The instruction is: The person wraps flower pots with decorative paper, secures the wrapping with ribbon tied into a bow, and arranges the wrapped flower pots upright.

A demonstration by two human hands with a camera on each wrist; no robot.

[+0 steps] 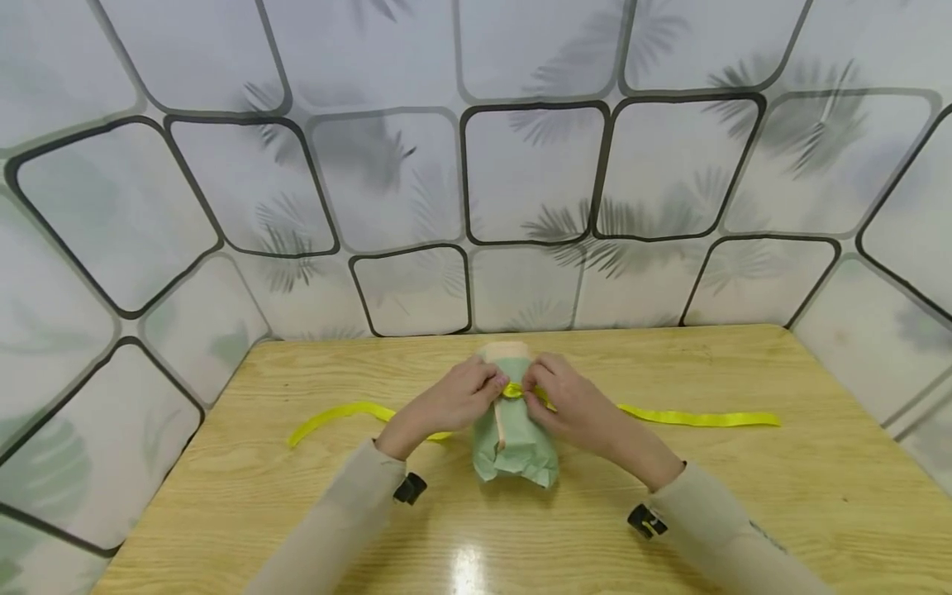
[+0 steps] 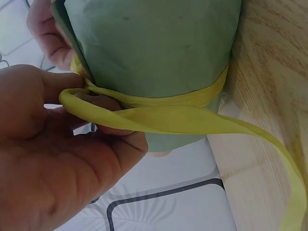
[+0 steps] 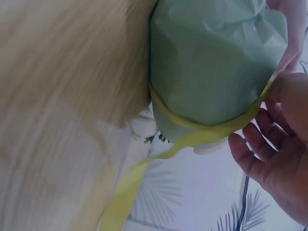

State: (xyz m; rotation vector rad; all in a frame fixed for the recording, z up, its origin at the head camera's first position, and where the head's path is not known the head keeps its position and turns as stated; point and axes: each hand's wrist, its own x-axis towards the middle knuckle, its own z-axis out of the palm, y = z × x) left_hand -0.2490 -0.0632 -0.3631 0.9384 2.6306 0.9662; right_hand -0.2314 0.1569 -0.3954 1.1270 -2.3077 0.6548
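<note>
A bundle in pale green wrapping paper lies on the table, its peach-coloured far end showing. Around its upper part runs a yellow ribbon, crossed or knotted on top; the exact form is too small to tell. My left hand pinches the ribbon at the left of the crossing, and in the left wrist view a length of ribbon loops over its fingers. From the other side my right hand pinches the ribbon, its other fingers loosely bent beside the paper in the right wrist view.
One ribbon tail stretches left across the wooden table, the other tail right. A patterned wall covering stands behind the table's far edge. Black wrist devices sit at both sleeves.
</note>
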